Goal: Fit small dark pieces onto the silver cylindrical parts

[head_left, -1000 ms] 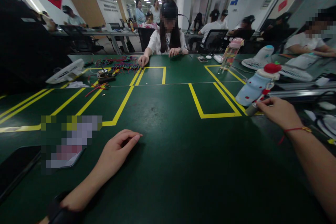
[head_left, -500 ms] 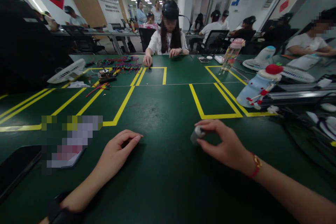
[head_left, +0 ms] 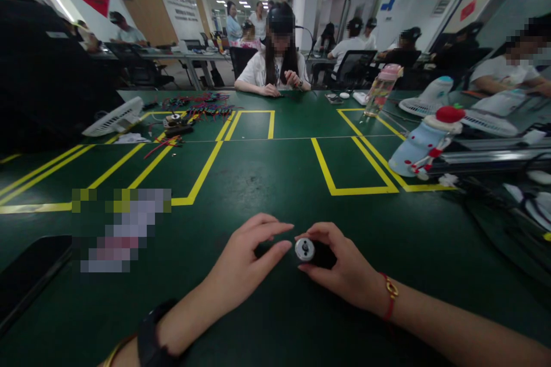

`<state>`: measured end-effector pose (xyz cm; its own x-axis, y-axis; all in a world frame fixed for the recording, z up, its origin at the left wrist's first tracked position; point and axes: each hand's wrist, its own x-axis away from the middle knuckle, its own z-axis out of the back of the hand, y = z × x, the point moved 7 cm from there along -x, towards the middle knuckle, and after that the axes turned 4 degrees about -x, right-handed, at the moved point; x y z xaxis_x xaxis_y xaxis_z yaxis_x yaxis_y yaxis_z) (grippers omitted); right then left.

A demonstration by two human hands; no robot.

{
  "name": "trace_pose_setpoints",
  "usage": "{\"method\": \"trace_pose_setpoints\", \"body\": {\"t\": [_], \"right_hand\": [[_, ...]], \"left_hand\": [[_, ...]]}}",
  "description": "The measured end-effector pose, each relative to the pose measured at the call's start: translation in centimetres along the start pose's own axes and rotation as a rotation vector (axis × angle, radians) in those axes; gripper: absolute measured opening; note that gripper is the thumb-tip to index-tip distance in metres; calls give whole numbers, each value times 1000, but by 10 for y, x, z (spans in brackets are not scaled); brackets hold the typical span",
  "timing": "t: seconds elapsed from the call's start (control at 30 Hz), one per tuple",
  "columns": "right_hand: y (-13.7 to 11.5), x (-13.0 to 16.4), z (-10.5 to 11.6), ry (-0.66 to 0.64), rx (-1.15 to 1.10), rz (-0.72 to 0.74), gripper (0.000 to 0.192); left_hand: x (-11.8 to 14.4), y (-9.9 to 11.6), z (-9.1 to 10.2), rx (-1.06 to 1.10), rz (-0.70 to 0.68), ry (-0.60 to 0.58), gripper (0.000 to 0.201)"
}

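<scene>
Between the thumb and fingers of my right hand [head_left: 346,264] is a small silver cylinder that looks like a small electric motor [head_left: 305,249]. Its round end faces me, with a dark centre and dark holes. My left hand [head_left: 252,252] is close by on the left, thumb and fingers apart, with nothing between them. Its fingertips point at the motor and stay a short gap from it. Both hands are low over the green table [head_left: 267,309].
Yellow tape [head_left: 364,190] marks the table. A phone [head_left: 34,275] lies at left, beside a blurred-out item [head_left: 129,229]. Right stand a blue bottle [head_left: 411,146], a pink-lidded bottle [head_left: 381,89] and cables. Wires [head_left: 206,108] and a fan [head_left: 114,117] lie far left. A person [head_left: 279,57] sits opposite.
My right hand has brought the motor left and nearer to me, turning its end toward me. My left hand has moved right, to beside it, and its fingers have spread.
</scene>
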<state>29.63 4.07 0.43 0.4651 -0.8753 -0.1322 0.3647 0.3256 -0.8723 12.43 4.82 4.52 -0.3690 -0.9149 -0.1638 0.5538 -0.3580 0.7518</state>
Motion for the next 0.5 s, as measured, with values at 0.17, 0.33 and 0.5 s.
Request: {"method": "trace_pose_setpoints", "body": {"t": [0.17, 0.33, 0.5], "right_hand": [[1, -2, 0, -14, -17, -17, 58], [-2, -3, 1, -24, -20, 19, 54], [-3, -3, 3, -7, 59, 15, 52]], "left_hand": [[-12, 15, -11, 105, -24, 16, 16], [-11, 20, -16, 125, -65, -30, 15], [-5, 16, -5, 106, -20, 46, 14]]}}
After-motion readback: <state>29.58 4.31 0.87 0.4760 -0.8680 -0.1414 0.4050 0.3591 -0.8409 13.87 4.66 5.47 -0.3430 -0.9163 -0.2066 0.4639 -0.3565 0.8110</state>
